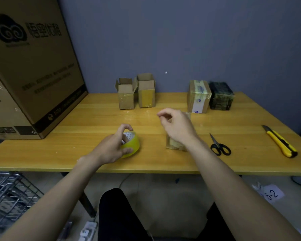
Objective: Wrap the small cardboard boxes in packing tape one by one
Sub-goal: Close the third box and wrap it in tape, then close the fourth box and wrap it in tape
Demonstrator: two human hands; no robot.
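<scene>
Both forearms reach out from the bottom of the view over the wooden table (163, 164). Left hand (111, 148) curls round the yellow tape roll (131, 145), thumb on the outer face near the table and fingertips hooked over the top rim into the core, so it is grasping the roll. Right hand (176, 126) hovers over the small box (175, 145) that stands near the table's front edge, beside the scissors (219, 146); its fingertips are drawn together as if pinching something thin (a tape end, perhaps, though no strip is plainly visible), so I cannot tell whether it holds anything.

That box looks already glossy with tape, and I judge it light and fairly stiff, though the walls would dent under a hard squeeze. Slick tape makes the faces slippery, so holding it across two opposite faces near the corners seems best. The roll is rigid and light; gripping through the core lets it turn.

Two open boxes (135, 94) wait at the back, well apart from two wrapped boxes (209, 96). A yellow utility knife (280, 141) lies at far right.
</scene>
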